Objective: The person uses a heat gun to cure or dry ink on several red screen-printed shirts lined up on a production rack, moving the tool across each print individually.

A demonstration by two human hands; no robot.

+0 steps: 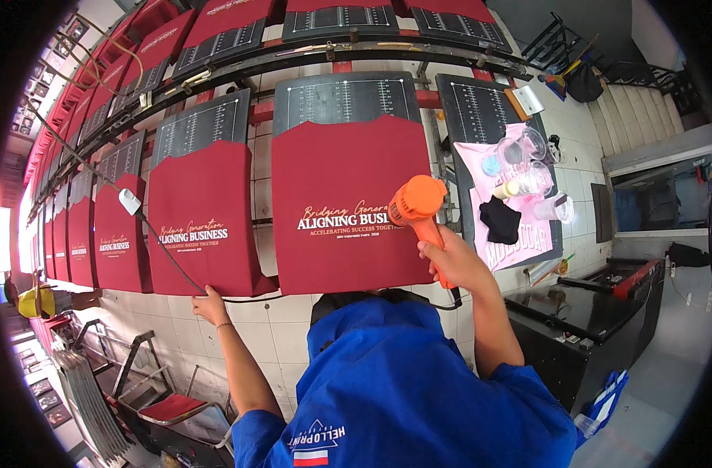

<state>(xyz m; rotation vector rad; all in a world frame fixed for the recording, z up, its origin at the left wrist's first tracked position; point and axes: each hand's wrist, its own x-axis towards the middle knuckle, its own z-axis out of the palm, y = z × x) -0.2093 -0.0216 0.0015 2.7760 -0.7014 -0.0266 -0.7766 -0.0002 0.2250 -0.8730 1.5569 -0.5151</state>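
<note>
My right hand (pixel 459 264) is wrapped round the handle of an orange heat gun (pixel 418 199). Its head covers part of the white and gold print on a dark red shirt (pixel 344 168), which is stretched over a dark board straight ahead. At the front edge of the neighbouring red shirt (pixel 196 191), my left hand (pixel 210 306) pinches the black power cord (pixel 173 253). That cord runs up to a white plug connector (pixel 128 201) on the left and back toward the heat gun's handle on the right.
More boards with red printed shirts (pixel 83 234) curve away left. Behind them runs a metal rail (pixel 332 53). On the right board lie a pink cloth (pixel 520 253), plastic cups (pixel 534 144) and a black cloth (pixel 499 221). A black cabinet (pixel 559 327) stands lower right, folded chairs (pixel 87 398) lower left.
</note>
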